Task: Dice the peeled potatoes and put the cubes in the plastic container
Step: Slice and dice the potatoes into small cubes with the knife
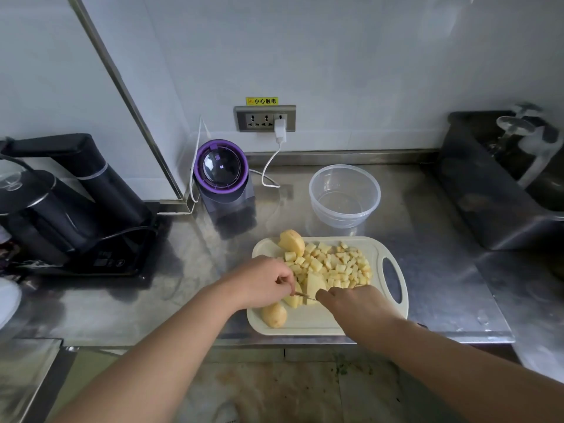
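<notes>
Steel bench, cutting board at its front edge: I see the left hand curled down, pinching a potato chunk, and the right hand gripping a knife against it. Cubes cover mid-board; the plastic container stands just behind it.

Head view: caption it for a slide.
Left hand holds a potato piece, right hand slices it with a knife; cubes heap on the board, plastic container empty.

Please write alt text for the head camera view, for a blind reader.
On a white cutting board, the left hand holds a peeled potato piece while the right hand cuts it with a knife. Diced cubes lie beside them; the clear plastic container behind the board is empty.
</notes>
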`<move>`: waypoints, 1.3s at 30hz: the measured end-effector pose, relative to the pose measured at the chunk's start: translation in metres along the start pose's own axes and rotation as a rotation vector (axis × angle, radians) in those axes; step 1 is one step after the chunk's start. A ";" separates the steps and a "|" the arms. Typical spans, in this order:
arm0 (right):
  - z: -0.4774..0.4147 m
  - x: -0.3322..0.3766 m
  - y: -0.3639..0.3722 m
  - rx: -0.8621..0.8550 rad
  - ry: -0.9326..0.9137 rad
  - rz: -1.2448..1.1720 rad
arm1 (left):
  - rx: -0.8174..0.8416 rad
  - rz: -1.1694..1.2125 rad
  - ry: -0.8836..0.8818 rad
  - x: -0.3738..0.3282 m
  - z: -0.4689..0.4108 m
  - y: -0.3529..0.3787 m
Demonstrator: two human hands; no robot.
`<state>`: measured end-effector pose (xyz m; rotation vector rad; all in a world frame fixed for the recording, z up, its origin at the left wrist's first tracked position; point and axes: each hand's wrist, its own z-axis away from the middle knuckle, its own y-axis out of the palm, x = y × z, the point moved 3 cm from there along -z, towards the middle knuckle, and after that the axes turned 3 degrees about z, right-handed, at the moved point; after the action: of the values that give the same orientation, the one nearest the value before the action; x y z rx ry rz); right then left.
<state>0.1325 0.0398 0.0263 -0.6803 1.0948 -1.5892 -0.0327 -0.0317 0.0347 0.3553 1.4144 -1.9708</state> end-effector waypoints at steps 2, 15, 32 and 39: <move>0.003 -0.002 0.000 0.003 0.001 0.004 | 0.012 -0.006 0.009 0.000 -0.001 0.001; 0.008 -0.007 0.003 -0.035 -0.061 0.076 | 0.018 0.101 0.026 0.015 0.000 0.002; 0.010 -0.004 -0.006 0.000 -0.114 0.163 | 0.175 0.002 -0.008 0.007 -0.027 0.023; 0.006 -0.006 -0.013 -0.026 -0.162 0.181 | 0.175 -0.149 0.040 0.002 -0.038 0.022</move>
<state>0.1338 0.0445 0.0415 -0.6949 1.0286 -1.3440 -0.0261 -0.0015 0.0032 0.3792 1.3297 -2.2280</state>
